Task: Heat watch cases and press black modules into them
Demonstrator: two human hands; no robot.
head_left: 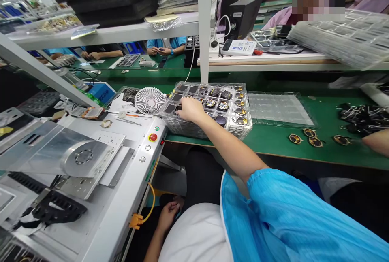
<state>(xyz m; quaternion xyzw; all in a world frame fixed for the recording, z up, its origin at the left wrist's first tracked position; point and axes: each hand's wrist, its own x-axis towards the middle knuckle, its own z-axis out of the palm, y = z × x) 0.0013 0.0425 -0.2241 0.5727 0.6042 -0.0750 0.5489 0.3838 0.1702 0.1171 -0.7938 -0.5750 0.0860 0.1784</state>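
My right hand [191, 110] reaches over the left part of a stack of clear plastic trays [209, 130]. Its fingers curl down at a compartment, touching a dark round part [178, 109] there; the fingertips are partly hidden. The top tray holds dark square pieces, round black watch-like parts [224, 105] and small gold-rimmed parts [240, 111] in its right column. My left hand [169, 213] rests low by my lap, fingers bent together around something too small to make out.
A white fan [150, 101] stands left of the trays, beside a white machine with a red button [152, 137]. Right are an empty tray [278, 109], round gold-rimmed parts [315, 142], black clips [364, 116] and another person's arm [377, 141]. A shelf post [204, 31] rises behind.
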